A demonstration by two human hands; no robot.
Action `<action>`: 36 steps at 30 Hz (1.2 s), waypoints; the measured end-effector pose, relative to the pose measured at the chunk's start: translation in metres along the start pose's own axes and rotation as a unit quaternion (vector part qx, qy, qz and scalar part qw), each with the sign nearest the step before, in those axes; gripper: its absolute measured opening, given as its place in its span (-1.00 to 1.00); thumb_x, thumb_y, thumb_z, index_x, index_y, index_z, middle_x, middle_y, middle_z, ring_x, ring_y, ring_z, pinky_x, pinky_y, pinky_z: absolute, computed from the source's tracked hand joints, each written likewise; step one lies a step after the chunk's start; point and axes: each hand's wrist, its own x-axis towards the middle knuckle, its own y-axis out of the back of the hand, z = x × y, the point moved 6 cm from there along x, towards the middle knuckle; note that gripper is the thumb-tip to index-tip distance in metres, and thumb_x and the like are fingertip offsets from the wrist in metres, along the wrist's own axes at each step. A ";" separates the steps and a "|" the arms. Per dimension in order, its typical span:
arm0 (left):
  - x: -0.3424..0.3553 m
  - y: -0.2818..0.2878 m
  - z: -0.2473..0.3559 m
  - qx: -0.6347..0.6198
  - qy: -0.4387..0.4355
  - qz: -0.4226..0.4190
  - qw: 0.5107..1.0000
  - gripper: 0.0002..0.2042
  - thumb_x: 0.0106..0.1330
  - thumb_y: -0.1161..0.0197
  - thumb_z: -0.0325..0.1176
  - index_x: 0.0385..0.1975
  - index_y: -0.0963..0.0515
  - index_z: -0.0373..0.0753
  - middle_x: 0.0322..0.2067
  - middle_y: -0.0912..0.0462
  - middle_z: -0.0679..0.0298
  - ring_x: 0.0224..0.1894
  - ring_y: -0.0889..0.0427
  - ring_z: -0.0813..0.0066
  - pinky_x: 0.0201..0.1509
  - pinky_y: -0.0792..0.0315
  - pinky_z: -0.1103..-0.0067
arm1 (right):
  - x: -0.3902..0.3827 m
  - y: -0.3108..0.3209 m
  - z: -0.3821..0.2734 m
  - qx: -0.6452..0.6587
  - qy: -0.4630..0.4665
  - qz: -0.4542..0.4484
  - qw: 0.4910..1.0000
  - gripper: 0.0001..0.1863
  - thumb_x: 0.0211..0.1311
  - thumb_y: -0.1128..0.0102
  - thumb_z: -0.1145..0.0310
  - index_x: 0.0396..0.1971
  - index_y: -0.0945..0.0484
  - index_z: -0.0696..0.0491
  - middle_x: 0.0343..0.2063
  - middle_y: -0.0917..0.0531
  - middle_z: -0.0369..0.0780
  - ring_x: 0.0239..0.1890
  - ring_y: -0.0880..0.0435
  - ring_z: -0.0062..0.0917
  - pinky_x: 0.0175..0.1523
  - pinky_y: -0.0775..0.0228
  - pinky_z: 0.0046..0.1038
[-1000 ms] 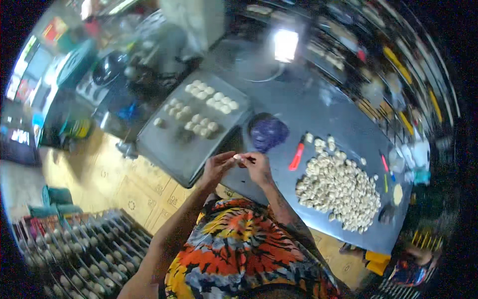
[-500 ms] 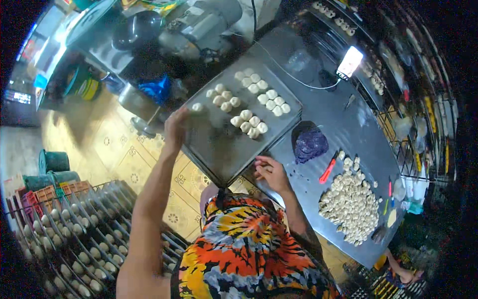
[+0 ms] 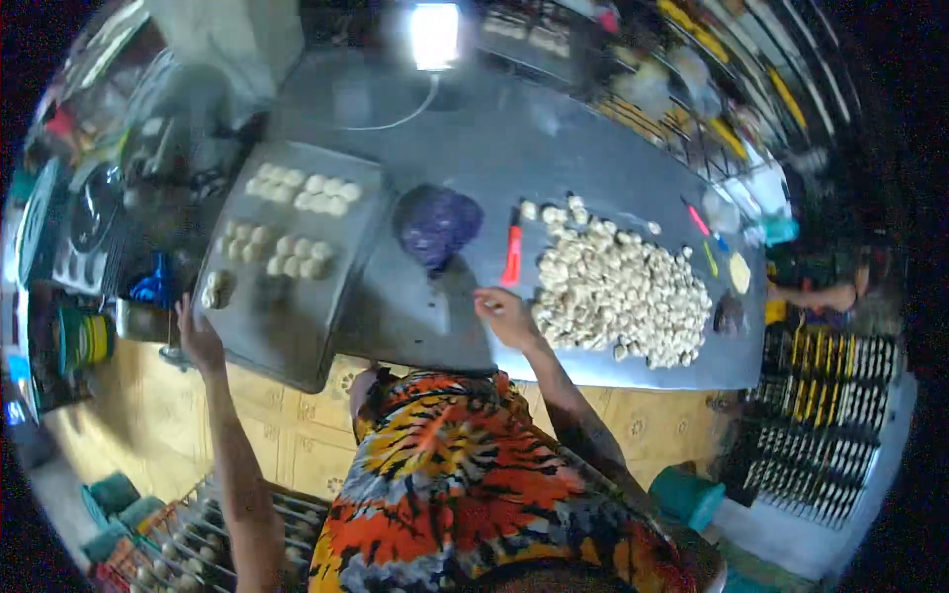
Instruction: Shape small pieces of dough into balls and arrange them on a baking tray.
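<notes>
My left hand (image 3: 201,338) is beside the left edge of a dark metal baking tray (image 3: 295,341), fingers stretched out and holding nothing. Clusters of pale round dough balls (image 3: 300,259) sit on the tray in rows, with a smaller blurred clump (image 3: 217,290) near my left fingertips. Over the table's front part, my right hand (image 3: 507,316) has loosely bent fingers with nothing visible in them. It is just left of a wide heap of small pale dough pieces (image 3: 618,287). A red-handled tool (image 3: 512,255) lies beyond it, beside a purple mound (image 3: 440,225) of dough or filling.
The grey metal table (image 3: 534,158) carries a lit lamp (image 3: 435,38) with a white cord at the back. Small coloured tools and a yellowish disc (image 3: 739,272) lie at its right end, near another person's arm (image 3: 820,296). Racks with dough balls (image 3: 188,553) stand lower left.
My view has swung to the right. My left hand has gone from gripping the tray's edge to fingers spread beside it. My right hand has moved from the tray's side toward the dough heap.
</notes>
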 end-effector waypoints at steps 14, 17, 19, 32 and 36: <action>-0.075 -0.234 0.247 -0.367 0.133 -0.136 0.911 -0.75 0.32 -0.23 -0.56 -0.02 -0.61 -0.40 -0.17 -0.73 0.18 -0.21 -0.64 0.48 -0.09 -0.55 0.57 | 0.022 0.087 0.013 -0.130 -0.037 0.034 0.990 -0.91 0.21 -0.33 0.35 -0.37 -0.63 0.02 -0.48 -0.62 -0.32 -0.42 -0.60 -0.51 -0.27 -0.44 -0.40; -0.063 -0.270 0.250 -0.524 0.254 -0.202 0.788 -0.79 0.32 -0.27 -0.52 -0.08 -0.64 -0.42 -0.25 -0.72 0.22 -0.25 -0.63 0.51 -0.12 -0.55 0.61 | 0.019 0.004 -0.022 0.062 0.002 -0.070 0.996 -0.80 0.21 -0.33 0.43 -0.17 -0.66 0.13 -0.40 -0.66 -0.24 -0.39 -0.61 -0.51 -0.23 -0.46 -0.44; -0.051 -0.272 0.245 -0.480 0.213 -0.296 0.798 -0.70 0.29 -0.34 -0.45 0.01 -0.64 -0.34 -0.22 -0.72 0.28 -0.22 -0.60 0.57 -0.13 -0.54 0.63 | 0.024 -0.032 -0.029 0.151 -0.020 -0.099 0.983 -0.70 0.23 -0.30 0.43 -0.04 -0.64 0.15 -0.30 -0.68 -0.18 -0.30 -0.65 -0.40 -0.20 -0.50 -0.40; -0.019 -0.190 0.133 -0.450 0.187 -0.215 0.846 -0.75 0.28 -0.28 -0.48 -0.06 -0.59 -0.36 -0.35 -0.66 0.26 -0.40 -0.58 0.55 -0.28 -0.56 0.59 | 0.091 -0.036 -0.029 -0.265 0.064 0.279 0.921 -0.63 0.18 -0.28 0.37 0.01 -0.63 0.09 -0.23 -0.69 -0.09 -0.22 -0.65 -0.20 -0.17 -0.53 -0.29; -0.022 -0.174 0.145 -0.383 0.199 -0.247 0.868 -0.78 0.27 -0.29 -0.46 -0.11 -0.60 -0.36 -0.35 -0.65 0.27 -0.41 -0.57 0.56 -0.29 -0.55 0.58 | 0.093 -0.041 -0.022 -0.256 0.041 0.274 0.926 -0.65 0.15 -0.29 0.36 -0.04 -0.64 0.08 -0.26 -0.69 -0.10 -0.24 -0.65 -0.18 -0.18 -0.52 -0.27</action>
